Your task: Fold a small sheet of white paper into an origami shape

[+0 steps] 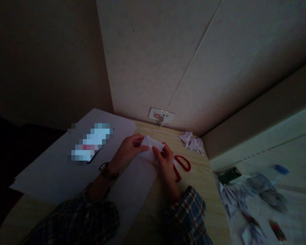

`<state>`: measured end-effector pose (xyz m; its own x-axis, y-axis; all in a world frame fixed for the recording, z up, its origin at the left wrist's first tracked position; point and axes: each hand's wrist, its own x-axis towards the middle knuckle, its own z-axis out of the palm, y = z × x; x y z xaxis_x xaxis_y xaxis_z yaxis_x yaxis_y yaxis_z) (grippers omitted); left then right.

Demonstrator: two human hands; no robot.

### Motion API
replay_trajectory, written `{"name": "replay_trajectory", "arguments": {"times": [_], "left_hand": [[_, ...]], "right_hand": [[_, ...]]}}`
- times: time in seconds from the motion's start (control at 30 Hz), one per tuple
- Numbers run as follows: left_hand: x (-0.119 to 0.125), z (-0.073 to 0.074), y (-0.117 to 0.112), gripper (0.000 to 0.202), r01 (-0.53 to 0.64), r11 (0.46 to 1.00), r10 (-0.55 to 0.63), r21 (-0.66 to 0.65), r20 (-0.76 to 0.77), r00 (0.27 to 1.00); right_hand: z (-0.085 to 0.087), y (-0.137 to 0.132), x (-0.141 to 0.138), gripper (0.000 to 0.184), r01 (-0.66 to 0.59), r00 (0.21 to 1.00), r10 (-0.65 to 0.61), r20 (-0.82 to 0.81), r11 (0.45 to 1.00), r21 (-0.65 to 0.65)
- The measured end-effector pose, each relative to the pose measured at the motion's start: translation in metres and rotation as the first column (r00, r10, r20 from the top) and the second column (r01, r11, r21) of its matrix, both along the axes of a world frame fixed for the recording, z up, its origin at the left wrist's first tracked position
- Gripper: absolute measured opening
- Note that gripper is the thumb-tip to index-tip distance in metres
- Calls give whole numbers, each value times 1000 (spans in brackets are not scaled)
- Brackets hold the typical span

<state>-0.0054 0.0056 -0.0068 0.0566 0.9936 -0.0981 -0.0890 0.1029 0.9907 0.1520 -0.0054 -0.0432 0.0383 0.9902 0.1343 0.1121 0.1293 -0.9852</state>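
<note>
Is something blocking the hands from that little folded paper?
Nothing visible is: the left hand and right hand both hold the folded paper. The red-handled scissors show beside the right hand, not in between.

This place is looking like a corner of a home, though the view is not telling which room. A pale wood-grain table (204,170) is standing against a faintly speckled wall (153,61), where a household socket (154,115) with a reddish switch is holding a plug (161,120). A lit phone (97,141) is lying on large white sheets (122,132) at the left. Beyond the table's right edge, loose papers (229,200) and what seems a clear bottle (260,185) are littering a pale lower surface (298,211).
</note>
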Motion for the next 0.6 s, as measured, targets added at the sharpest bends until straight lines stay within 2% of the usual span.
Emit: {"name": "replay_trajectory", "arguments": {"times": [0.2, 0.43, 0.6], "left_hand": [[0, -3, -1, 37, -47, 998, 49, 30, -64, 997], [1, -7, 0, 39, -41, 998, 44, 46, -75, 996], [0, 2, 1, 30, -44, 998, 47, 54, -49, 998]], "right_hand": [[3, -2, 0, 22, 3, 1000, -4, 26, 1000, 13], [2, -1, 0, 22, 4, 1000, -4, 15, 1000, 1], [2, 1, 0, 21, 43, 990, -47, -133, 999, -31]]}}
